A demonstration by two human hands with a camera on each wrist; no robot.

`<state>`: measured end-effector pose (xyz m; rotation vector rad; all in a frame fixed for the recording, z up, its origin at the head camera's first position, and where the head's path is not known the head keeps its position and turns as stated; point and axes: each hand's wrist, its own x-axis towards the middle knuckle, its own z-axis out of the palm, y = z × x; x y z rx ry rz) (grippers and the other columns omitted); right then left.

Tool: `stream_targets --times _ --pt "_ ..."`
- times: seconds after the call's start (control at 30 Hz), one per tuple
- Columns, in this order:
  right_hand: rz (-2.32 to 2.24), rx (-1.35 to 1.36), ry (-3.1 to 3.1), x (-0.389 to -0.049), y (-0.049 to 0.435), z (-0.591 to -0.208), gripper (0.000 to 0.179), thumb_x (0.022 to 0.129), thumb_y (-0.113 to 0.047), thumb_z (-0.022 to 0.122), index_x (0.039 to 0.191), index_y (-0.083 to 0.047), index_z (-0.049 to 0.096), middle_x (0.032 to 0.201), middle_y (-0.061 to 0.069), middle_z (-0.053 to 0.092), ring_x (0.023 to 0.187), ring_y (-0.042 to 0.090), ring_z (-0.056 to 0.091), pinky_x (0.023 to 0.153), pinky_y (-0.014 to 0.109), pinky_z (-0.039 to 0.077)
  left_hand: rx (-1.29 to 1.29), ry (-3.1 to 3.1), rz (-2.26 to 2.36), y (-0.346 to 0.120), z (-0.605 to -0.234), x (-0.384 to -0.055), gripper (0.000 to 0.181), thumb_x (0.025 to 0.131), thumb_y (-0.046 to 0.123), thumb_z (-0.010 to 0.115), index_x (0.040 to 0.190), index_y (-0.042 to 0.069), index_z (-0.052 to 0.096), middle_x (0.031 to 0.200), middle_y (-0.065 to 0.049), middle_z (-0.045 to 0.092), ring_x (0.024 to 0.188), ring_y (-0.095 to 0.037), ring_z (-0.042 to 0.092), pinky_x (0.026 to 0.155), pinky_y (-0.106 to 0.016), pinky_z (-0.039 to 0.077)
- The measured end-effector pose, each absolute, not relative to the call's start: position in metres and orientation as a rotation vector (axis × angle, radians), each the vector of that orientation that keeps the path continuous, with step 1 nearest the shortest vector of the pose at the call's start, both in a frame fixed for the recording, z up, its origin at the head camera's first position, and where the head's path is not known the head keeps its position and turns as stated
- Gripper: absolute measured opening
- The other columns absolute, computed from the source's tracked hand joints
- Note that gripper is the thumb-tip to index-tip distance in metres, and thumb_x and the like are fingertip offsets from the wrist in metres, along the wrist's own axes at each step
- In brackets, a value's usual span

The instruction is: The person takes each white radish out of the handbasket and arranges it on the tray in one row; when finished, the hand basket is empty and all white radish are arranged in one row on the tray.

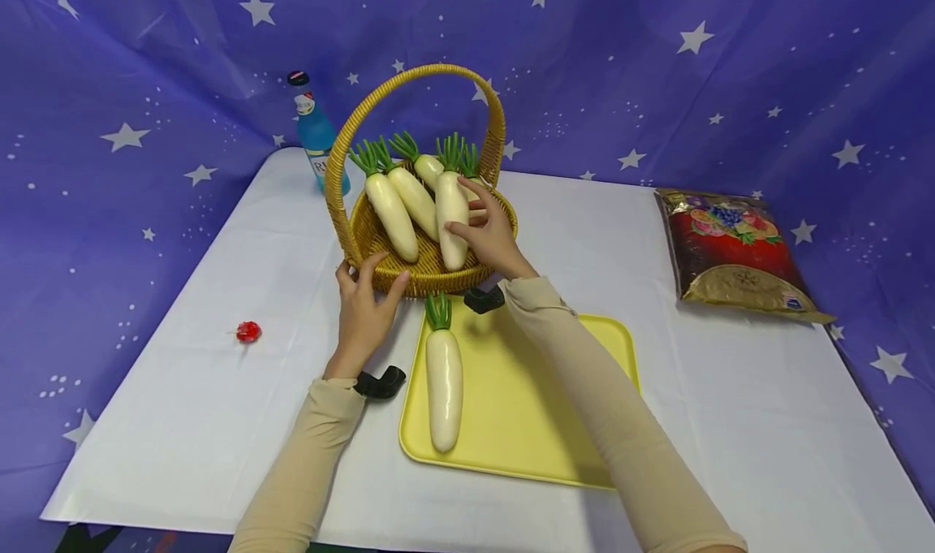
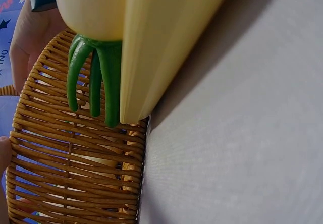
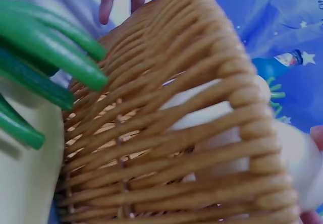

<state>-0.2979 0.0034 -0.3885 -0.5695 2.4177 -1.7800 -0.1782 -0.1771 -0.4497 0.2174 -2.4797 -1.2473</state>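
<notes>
White, glossy and tapering, a green-stalked radish (image 1: 454, 212) is being pinched between thumb and fingers of the right hand (image 1: 498, 235) at the mouth of a golden-brown, arch-handled wicker basket (image 1: 431, 283), beside four similar radishes (image 1: 394, 216). The left hand (image 1: 361, 313) is touching the basket's near rim, thumb and fingers spread wide. Nearer the person, another green-topped white radish (image 1: 444, 390) is lying on a yellow rectangular tray (image 1: 540, 407), its stalks pointing toward the basket.
</notes>
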Motion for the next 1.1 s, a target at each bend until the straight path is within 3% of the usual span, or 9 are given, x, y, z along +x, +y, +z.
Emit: stream_targets --times 0.13,0.27,0.37,0.5,0.8,1.1 --pt "-1.833 -0.54 2.315 -0.289 0.01 -0.377 0.064 0.082 -0.013 0.065 0.137 -0.03 0.037 0.121 0.016 0.042 0.093 0.026 0.054 0.069 0.036 0.051 0.22 -2.488 -1.259 -0.175 -0.449 -0.178 0.054 0.084 0.055 0.053 0.13 0.027 0.042 0.14 -0.027 0.013 0.125 -0.044 0.028 0.09 -0.058 0.035" --pt "-1.871 -0.569 2.248 -0.279 0.014 -0.365 0.061 0.084 -0.008 0.062 0.138 -0.021 0.038 0.123 0.019 0.041 0.095 0.028 0.052 0.073 0.047 0.048 0.225 -2.492 -1.257 -0.175 -0.449 -0.178 0.055 0.084 0.055 0.053 0.13 0.027 0.042 0.14 -0.028 0.012 0.125 -0.045 0.028 0.089 -0.058 0.036" --pt "-1.934 -0.589 2.212 -0.281 0.017 -0.367 0.058 0.084 -0.006 0.061 0.137 -0.018 0.04 0.122 0.019 0.042 0.093 0.026 0.052 0.072 0.045 0.049 0.222 -2.491 -1.258 -0.174 -0.45 -0.179 0.056 0.084 0.055 0.053 0.13 0.025 0.042 0.14 -0.028 0.012 0.125 -0.045 0.028 0.088 -0.059 0.035" --pt "-2.021 -0.571 2.142 -0.291 0.021 -0.378 0.059 0.084 -0.006 0.062 0.136 -0.021 0.041 0.118 0.014 0.046 0.089 0.02 0.053 0.065 0.03 0.048 0.219 -2.496 -1.26 -0.172 -0.45 -0.179 0.056 0.084 0.055 0.052 0.13 0.026 0.042 0.14 -0.028 0.012 0.125 -0.045 0.029 0.088 -0.059 0.036" --pt "-2.181 -0.435 1.822 -0.289 0.037 -0.378 0.056 0.086 -0.009 0.058 0.135 -0.031 0.041 0.118 0.01 0.046 0.098 0.019 0.054 0.071 0.031 0.052 0.221 -2.509 -1.268 -0.17 -0.449 -0.179 0.056 0.084 0.056 0.052 0.131 0.027 0.041 0.141 -0.027 0.011 0.125 -0.044 0.03 0.088 -0.059 0.036" --pt "-2.141 -0.462 1.636 -0.24 0.069 -0.373 0.059 0.087 -0.007 0.054 0.139 -0.026 0.034 0.125 0.011 0.042 0.104 0.019 0.054 0.077 0.032 0.052 0.217 -2.493 -1.26 -0.175 -0.448 -0.178 0.055 0.085 0.052 0.053 0.131 0.024 0.042 0.14 -0.027 0.011 0.125 -0.044 0.028 0.089 -0.058 0.034"
